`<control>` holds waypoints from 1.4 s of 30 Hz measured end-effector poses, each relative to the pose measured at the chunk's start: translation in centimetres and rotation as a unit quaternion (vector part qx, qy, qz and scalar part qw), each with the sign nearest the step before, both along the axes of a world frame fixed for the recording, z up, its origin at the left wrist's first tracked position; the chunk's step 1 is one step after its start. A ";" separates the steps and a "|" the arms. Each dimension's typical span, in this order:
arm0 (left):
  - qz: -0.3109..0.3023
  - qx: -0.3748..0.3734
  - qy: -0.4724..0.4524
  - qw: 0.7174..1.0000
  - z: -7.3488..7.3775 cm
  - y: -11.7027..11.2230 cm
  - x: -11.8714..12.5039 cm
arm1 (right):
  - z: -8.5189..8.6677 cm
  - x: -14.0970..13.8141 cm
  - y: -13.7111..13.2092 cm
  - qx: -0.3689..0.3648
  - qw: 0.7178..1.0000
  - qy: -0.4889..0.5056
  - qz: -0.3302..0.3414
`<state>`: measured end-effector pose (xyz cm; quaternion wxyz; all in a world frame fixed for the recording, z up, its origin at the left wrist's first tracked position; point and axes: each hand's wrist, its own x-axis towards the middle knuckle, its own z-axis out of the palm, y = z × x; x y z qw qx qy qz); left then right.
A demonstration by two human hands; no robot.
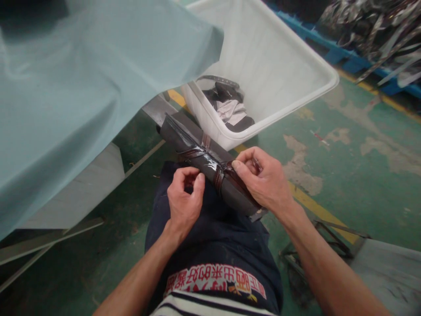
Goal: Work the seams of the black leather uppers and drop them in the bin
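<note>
A long, dark grey rolled bundle (190, 147) lies slantwise above my lap, bound with brown strips (219, 177) that look like leather straps. A glossy, light-catching patch runs along its middle. My right hand (263, 175) pinches a brown strip near the bundle's lower right part, thumb against forefinger. Beside the bundle's near edge, my left hand (186, 193) is closed, with thumb and forefinger curled together. Whatever those left fingers hold, if anything, is hidden.
Behind the bundle stands a white plastic bin (276, 66) with dark and pale scraps (232, 109) inside. Pale blue sheet material (98, 79) hangs over the left side. Strips (371, 35) pile on a blue pallet (332, 55). A metal-framed stand (338, 237) is at lower right.
</note>
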<state>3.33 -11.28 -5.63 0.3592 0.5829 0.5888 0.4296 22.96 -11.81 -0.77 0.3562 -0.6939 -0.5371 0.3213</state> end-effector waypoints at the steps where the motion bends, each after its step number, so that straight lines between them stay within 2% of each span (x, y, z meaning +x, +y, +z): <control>1: 0.008 0.039 0.019 0.999 0.4 0.1 0.0 | 0.0 0.0 0.0 0.001 1.000 -0.004 0.000; 4: 0.025 0.113 0.056 0.992 1.0 0.4 0.3 | 0.0 -0.1 0.0 0.003 1.000 -0.015 -0.004; 7: 0.037 0.100 0.058 0.993 0.7 0.5 0.6 | 0.2 -0.2 0.0 0.012 1.000 -0.024 -0.005; 10: 0.020 0.106 0.080 0.991 0.4 0.0 1.0 | 0.2 -0.2 0.0 0.024 0.999 -0.026 -0.001; 18: 0.015 0.189 0.169 0.967 1.8 -0.1 3.2 | 0.0 -0.2 0.0 0.016 1.000 -0.022 -0.001; 25: -0.003 0.215 0.167 0.962 0.8 0.3 2.9 | -0.1 -0.2 0.2 0.026 0.999 -0.022 -0.004; 30: 0.008 0.219 0.179 0.959 0.9 0.3 3.1 | 0.2 -0.4 0.1 0.013 0.999 -0.039 -0.017; 34: 0.010 0.225 0.182 0.957 0.8 0.5 3.1 | 1.4 0.0 -0.6 0.016 0.997 -0.078 -0.009; 39: 0.008 0.249 0.180 0.951 0.0 0.6 2.9 | 4.7 0.5 -1.9 0.026 0.992 -0.121 0.004; 42: 0.008 0.257 0.177 0.950 -0.1 0.7 2.9 | 6.4 0.5 -2.5 0.015 0.992 -0.107 0.063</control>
